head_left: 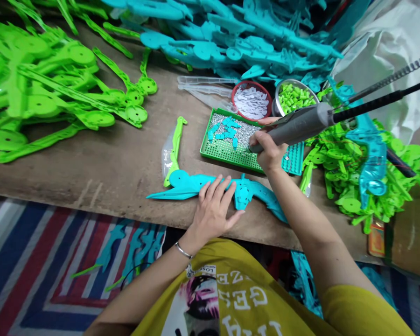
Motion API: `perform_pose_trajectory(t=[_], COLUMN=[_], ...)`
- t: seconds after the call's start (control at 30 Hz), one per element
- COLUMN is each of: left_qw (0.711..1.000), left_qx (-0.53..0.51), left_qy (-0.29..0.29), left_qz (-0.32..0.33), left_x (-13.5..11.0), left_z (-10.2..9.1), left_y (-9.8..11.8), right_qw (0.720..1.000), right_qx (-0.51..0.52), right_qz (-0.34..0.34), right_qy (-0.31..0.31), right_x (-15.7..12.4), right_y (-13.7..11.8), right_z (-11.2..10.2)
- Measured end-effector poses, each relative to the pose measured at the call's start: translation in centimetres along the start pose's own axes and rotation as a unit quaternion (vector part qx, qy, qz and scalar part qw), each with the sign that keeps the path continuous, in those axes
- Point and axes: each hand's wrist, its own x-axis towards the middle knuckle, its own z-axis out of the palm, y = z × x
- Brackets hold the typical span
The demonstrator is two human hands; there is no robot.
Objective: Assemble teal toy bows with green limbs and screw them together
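My left hand [215, 205] lies flat with its fingers spread on a long turquoise plastic toy part [182, 184] near the front edge of the wooden table [108, 163]. My right hand [269, 149] is wrapped round a grey electric screwdriver [297, 125]. The tool's tip points down into a green tray [227, 151] that holds small silver screws and several little turquoise pieces. A black cable and a coiled spring run from the tool up to the right.
A heap of green parts [45, 84] fills the left, a heap of turquoise parts [238, 37] the back, more green parts [353, 177] the right. Behind the tray stand a red bowl of white discs [251, 100] and a metal bowl of green bits [294, 97]. A striped mat [38, 270] lies below.
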Motion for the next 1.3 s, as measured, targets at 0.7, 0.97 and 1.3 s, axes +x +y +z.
perform_pose_trajectory(t=[0.7,0.97,1.3], left_qw=[1.000,0.999,1.000], left_qx=[-0.006,-0.024,-0.011], left_qy=[-0.023,-0.031,-0.018], left_qz=[-0.002,-0.008,0.000], left_x=[-0.2,-0.3,-0.2], left_z=[0.2,0.1,0.2], left_y=[-0.1,-0.1,-0.1], right_qw=[0.983,0.987,0.986], right_qx=[0.110,0.083,0.070], right_qz=[0.099,0.109,0.102], right_qy=[-0.111,-0.087,-0.115], right_x=[-10.6,-11.1,-11.7], right_y=[-9.8,-8.8,-8.8], right_z=[-3.0,-2.8,-3.5])
